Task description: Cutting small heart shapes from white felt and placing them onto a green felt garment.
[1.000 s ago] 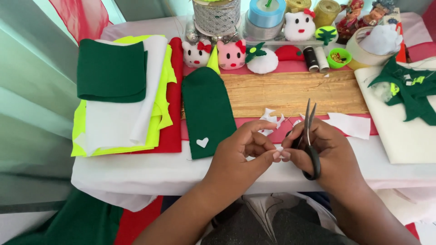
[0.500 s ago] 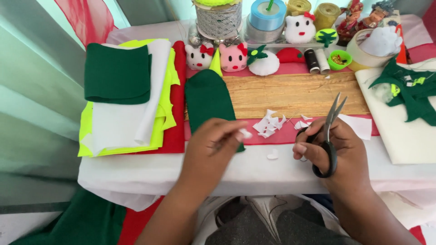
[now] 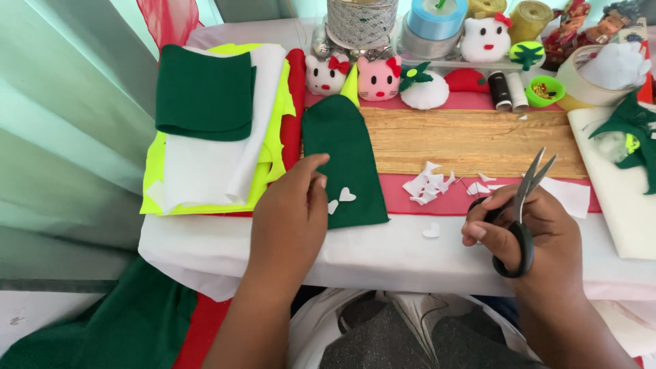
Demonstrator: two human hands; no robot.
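Head view: the left hand [image 3: 287, 222] rests open-fingered on the dark green arch-shaped felt piece [image 3: 342, 164], beside a small white felt heart [image 3: 347, 195] lying on it. The right hand [image 3: 526, 229] grips black-handled scissors [image 3: 523, 215], blades up, above the white-covered worktop [image 3: 383, 253].

A red-and-white box [image 3: 644, 65] stands at the table's far right corner, mostly hidden; it may be a package. No screens or signs.
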